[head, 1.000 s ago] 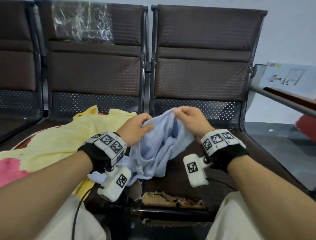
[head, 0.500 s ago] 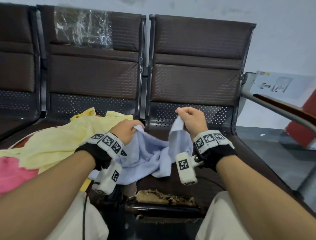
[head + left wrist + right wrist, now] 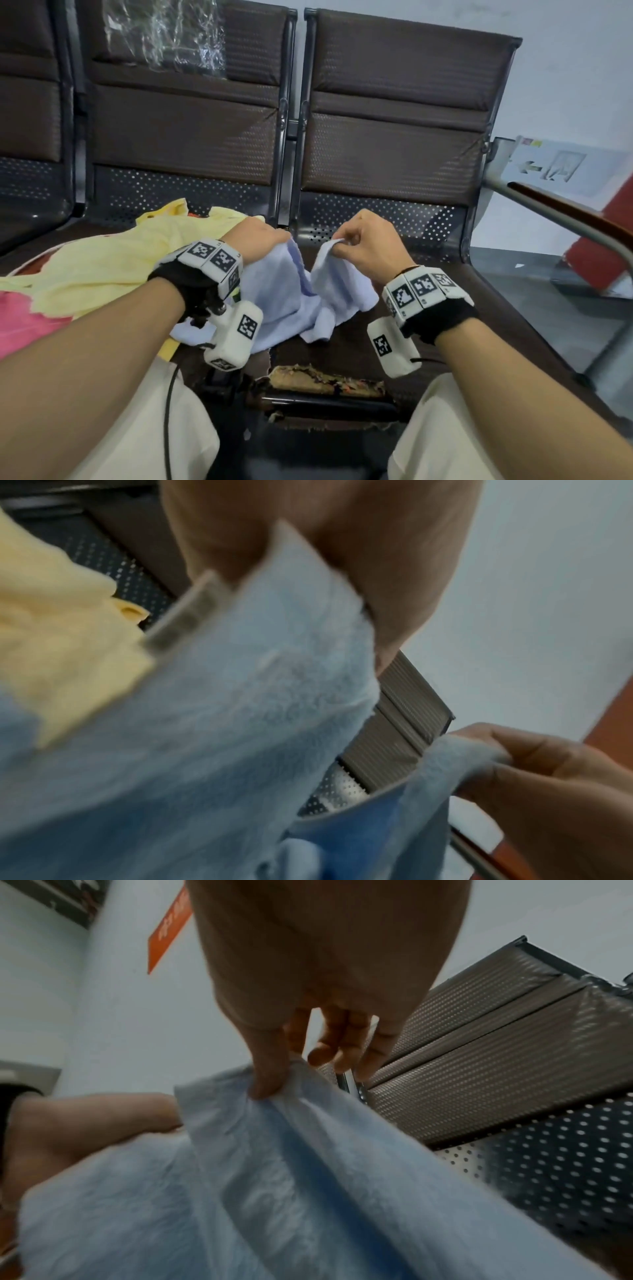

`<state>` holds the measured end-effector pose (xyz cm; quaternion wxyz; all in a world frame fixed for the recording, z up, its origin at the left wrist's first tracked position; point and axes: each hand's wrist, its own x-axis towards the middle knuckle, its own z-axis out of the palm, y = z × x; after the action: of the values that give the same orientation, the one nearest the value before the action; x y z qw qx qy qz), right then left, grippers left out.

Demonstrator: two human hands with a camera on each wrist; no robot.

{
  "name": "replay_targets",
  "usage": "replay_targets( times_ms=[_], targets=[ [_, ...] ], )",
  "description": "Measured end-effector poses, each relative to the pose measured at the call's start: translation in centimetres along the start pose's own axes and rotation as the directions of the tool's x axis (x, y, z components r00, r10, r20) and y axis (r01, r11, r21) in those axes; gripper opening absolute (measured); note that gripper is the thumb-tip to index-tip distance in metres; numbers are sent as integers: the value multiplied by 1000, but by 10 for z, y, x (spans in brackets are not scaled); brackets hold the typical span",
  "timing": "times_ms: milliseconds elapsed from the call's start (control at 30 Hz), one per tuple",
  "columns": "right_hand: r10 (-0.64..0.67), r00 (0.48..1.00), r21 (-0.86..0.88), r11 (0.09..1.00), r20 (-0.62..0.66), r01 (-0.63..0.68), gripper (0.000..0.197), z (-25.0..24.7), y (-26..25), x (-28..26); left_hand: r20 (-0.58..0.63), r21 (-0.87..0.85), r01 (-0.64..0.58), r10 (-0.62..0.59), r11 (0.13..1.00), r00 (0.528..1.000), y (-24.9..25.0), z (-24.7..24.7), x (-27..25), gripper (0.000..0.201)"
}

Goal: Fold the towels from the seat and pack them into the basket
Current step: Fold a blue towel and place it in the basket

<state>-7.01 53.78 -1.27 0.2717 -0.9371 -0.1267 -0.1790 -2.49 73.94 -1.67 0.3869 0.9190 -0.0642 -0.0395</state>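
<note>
The blue towel [image 3: 291,294] is pinched at separate corners by the left hand [image 3: 260,240] and right hand [image 3: 366,243]; it is presumably held apart for folding.

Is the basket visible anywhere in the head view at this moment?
No; the head view shows only the blue towel held between the left hand and right hand, the yellow towel and the seats.

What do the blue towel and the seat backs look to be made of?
Blue towel: soft fleecy cloth, likely microfibre or terry, judging by its fuzzy matte nap in the left wrist view and its limp folds. Seat backs: brown padded panels with a ribbed, woven-looking texture, possibly vinyl, above dark perforated sheet metal dotted with small round holes.
</note>
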Motion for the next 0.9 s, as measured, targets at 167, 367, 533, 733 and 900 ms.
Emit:
replay_targets(
  times_ms=[167,367,533,733,900],
  targets=[
    [-47,996,348,937,80,16,11,4,-12,1,111,-534,111,-61,838,992,8,3,-5,48],
    [-13,996,378,926,87,-21,14,12,-10,2,198,-811,134,53,570,979,13,1,-11,18],
    [-33,998,508,861,46,5,4,11,-13,1,229,-822,111,146,559,962,12,3,-13,25],
    [100,993,467,882,-64,-59,7,16,-15,2,154,-785,18,168,619,974,11,16,-14,20],
    [177,978,413,903,-110,-117,10,18,-12,3,225,-802,48,227,596,947,18,18,-16,36]
  ],
)
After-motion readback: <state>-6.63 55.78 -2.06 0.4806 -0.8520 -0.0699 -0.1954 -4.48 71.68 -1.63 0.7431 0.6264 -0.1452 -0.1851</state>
